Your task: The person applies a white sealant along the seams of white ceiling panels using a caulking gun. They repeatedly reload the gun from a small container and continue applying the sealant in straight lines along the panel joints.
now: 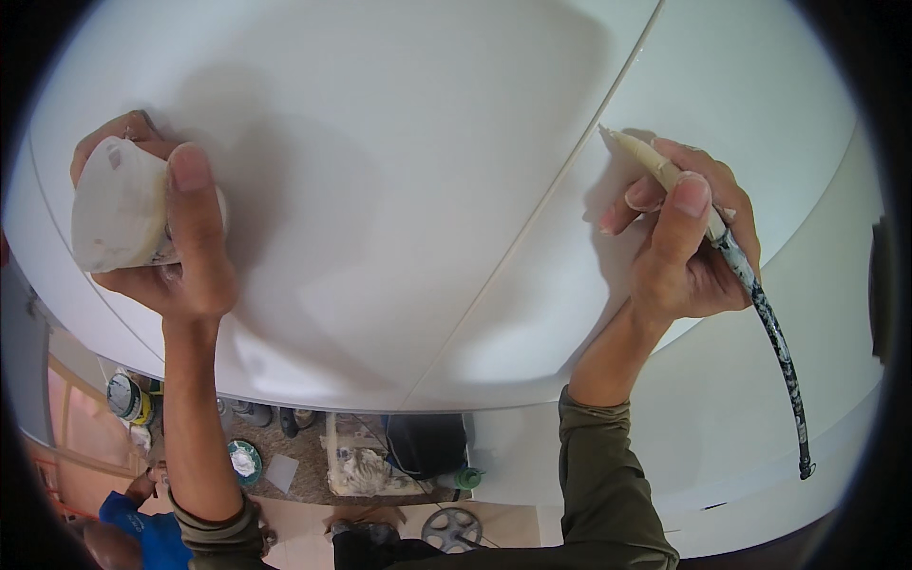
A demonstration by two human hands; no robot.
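Observation:
My left hand (180,247) grips a white, paint-smeared small container (119,204) held against the white panel (380,190) at the left. My right hand (689,237) holds a thin paintbrush (750,275). The brush has a paint-spattered dark handle trailing down to the right. Its pale tip (617,138) touches the white surface near a thin seam (560,180) that runs diagonally between two white panels. Both forearms rise from the lower edge, in olive sleeves.
Below the panel's edge lies a floor with a paint can (125,397), a round lid with white paint (243,462), a white bucket (366,465), a dark box (425,445) and a wheel (451,527). A person in blue (142,532) crouches at lower left.

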